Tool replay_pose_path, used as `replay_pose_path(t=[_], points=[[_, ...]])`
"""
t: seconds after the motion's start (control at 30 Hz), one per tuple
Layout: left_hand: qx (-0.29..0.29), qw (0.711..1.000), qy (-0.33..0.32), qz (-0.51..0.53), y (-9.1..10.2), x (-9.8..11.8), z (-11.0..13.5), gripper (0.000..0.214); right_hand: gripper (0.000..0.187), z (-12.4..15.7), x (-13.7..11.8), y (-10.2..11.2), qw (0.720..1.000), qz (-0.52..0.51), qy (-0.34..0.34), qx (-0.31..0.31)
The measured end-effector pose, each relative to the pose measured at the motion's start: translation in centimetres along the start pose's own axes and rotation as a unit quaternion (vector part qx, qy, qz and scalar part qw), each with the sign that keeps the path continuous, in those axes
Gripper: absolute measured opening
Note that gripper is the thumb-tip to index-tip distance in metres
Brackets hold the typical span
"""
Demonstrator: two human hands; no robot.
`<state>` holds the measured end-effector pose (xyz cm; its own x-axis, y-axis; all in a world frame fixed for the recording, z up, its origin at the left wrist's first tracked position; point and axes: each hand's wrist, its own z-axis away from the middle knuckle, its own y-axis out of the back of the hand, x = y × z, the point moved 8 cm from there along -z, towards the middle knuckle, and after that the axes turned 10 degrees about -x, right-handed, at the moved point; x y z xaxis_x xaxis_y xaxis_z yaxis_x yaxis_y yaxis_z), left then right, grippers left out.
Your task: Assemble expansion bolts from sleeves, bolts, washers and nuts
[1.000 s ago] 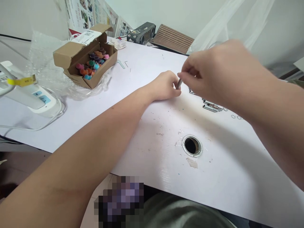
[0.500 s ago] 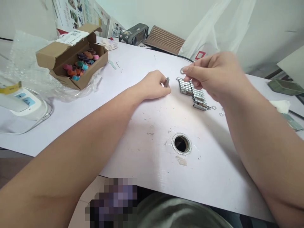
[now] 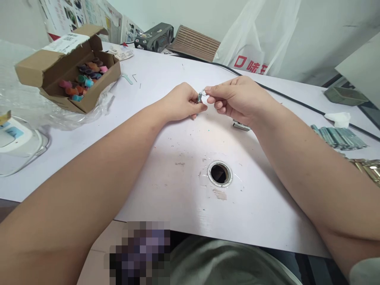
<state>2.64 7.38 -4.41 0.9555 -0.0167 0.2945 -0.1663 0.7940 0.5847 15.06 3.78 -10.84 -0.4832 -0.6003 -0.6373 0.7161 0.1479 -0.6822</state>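
Note:
My left hand (image 3: pixel 181 102) rests on the white table (image 3: pixel 166 158) with its fingers pinched round a short metal cylinder (image 3: pixel 199 98) held upright. My right hand (image 3: pixel 234 97) meets it from the right, thumb and forefinger pinching a small metal ring (image 3: pixel 203 93) at the cylinder's top. Behind my right wrist a row of similar metal pieces (image 3: pixel 241 126) lies on the table, mostly hidden by the hand.
An open cardboard box (image 3: pixel 68 67) of coloured caps sits at the far left on clear plastic wrap. A round hole (image 3: pixel 220 173) is cut in the table near me. More metal tubes (image 3: pixel 338 137) lie at the right, and a white plastic bag (image 3: pixel 261 43) stands behind.
My right hand let go of the cylinder, picked a small ring from beside the row of metal pieces, and brought it to the cylinder's top. The camera view shifted right.

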Motion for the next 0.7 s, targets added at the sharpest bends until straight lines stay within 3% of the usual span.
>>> replay_pose_path(t=[0.27, 0.43, 0.53, 0.7], points=[[-0.011, 0.999, -0.017, -0.029, -0.6, 0.8, -0.2, 0.026, 0.035, -0.5, 0.7, -0.4, 1.000, -0.015, -0.013, 0.016], [-0.013, 1.000, -0.022, -0.016, -0.7, 0.9, -0.1, 0.025, 0.027, -0.5, 0.8, -0.1, 1.000, 0.006, -0.008, 0.009], [-0.009, 1.000, -0.029, 0.003, -0.9, 0.7, -0.2, 0.023, 0.023, -0.4, 0.2, 0.2, 0.999, 0.042, 0.020, -0.002], [-0.034, 0.993, -0.080, 0.082, -1.9, 0.7, -0.7, 0.010, 0.032, 0.2, -1.1, -0.8, 0.989, 0.119, 0.081, -0.020]])
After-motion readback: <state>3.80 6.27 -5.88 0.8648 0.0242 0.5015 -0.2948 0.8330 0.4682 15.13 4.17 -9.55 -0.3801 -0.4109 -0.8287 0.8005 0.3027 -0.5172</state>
